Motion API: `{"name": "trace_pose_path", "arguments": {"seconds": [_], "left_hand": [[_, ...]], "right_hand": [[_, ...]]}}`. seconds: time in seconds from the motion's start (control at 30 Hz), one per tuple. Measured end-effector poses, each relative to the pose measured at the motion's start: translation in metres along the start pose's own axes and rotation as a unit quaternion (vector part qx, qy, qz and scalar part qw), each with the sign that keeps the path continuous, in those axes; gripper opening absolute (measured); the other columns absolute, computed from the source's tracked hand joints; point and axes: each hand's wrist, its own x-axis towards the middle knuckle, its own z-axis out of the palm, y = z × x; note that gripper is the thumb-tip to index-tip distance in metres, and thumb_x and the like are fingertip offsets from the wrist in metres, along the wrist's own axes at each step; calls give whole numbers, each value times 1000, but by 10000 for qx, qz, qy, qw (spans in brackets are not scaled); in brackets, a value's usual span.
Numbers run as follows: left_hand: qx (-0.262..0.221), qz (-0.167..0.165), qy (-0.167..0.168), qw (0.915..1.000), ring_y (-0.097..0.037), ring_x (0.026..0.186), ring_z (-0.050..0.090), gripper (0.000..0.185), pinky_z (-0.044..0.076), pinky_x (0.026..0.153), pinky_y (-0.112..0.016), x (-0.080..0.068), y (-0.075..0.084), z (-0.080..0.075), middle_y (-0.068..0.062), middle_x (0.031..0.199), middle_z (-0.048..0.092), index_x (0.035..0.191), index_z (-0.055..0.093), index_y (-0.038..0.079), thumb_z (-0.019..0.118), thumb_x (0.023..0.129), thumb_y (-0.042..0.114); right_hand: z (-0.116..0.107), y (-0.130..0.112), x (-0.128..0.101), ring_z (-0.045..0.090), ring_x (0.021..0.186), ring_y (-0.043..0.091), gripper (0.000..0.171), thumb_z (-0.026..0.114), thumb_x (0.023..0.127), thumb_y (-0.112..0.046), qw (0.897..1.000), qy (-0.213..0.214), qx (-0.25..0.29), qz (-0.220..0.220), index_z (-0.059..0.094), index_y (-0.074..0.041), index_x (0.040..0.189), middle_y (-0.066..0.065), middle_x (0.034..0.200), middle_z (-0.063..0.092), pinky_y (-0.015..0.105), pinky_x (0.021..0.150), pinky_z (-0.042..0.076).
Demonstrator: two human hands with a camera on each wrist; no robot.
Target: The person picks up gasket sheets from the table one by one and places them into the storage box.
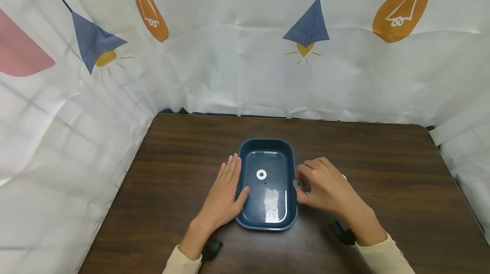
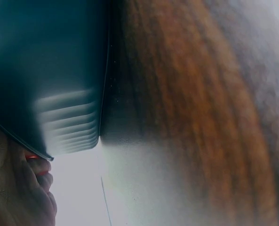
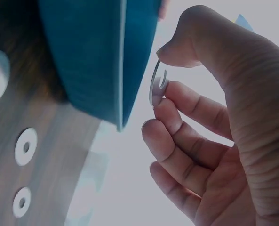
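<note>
A dark blue rectangular tray [image 1: 248, 216] lies on the table, with one flat white washer [image 1: 258, 175] on its floor. My left hand [image 1: 223, 193] rests along the tray's left side, fingers straight and thumb over the rim. At the opposite side, my right hand [image 1: 323, 184] pinches another washer [image 3: 154, 85] between thumb and fingertips, held on edge close to the tray's right rim. Beneath that hand, in the right wrist view, several washers lie on the table, among them a larger-looking washer [image 3: 2, 75] and a smaller-looking washer [image 3: 19, 147].
The brown wood-grain table [image 1: 183, 146] extends around the tray on all sides. A white curtain [image 1: 214, 74] printed with lamps and bulbs hangs behind its far edge and along the left. Dark wrist devices sit under both wrists, such as the left device [image 1: 211, 249].
</note>
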Motion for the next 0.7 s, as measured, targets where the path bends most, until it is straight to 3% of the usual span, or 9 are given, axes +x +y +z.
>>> {"name": "trace_pose_path", "arguments": {"seconds": [0.2, 0.37, 0.5, 0.7], "left_hand": [[13, -5, 66, 10000, -23, 169, 6, 85, 18, 136, -54, 4, 0, -1, -9, 181, 12, 171, 12, 9, 56, 106, 40], [-38, -35, -132, 9999, -21, 169, 3, 83, 17, 136, -53, -4, 2, 1, -7, 181, 7, 171, 11, 9, 55, 107, 41], [-63, -54, -120, 9999, -22, 169, 4, 83, 19, 136, -54, -12, 0, 1, -2, 181, 3, 170, 13, 9, 55, 107, 40], [-68, -61, -52, 9999, -18, 169, 2, 83, 13, 138, -47, -5, 1, -2, -2, 181, 4, 171, 12, 11, 56, 107, 41]], "right_hand": [[2, -5, 21, 58, 76, 10, 20, 86, 75, -27, 9996, -166, 127, -187, 72, -18, 85, -9, 77, 65, 44, 95, 58], [7, -14, 26, 61, 80, 11, 21, 87, 76, -29, 9989, -394, 195, -133, 72, -19, 87, -9, 79, 66, 45, 99, 58], [13, -21, 31, 56, 74, 8, 19, 84, 76, -28, 9983, -407, 205, -358, 71, -19, 87, -9, 77, 64, 42, 96, 58], [13, -23, 44, 49, 69, 7, 19, 84, 76, -27, 9979, -420, 169, -463, 71, -19, 86, -10, 75, 60, 39, 91, 56]]}}
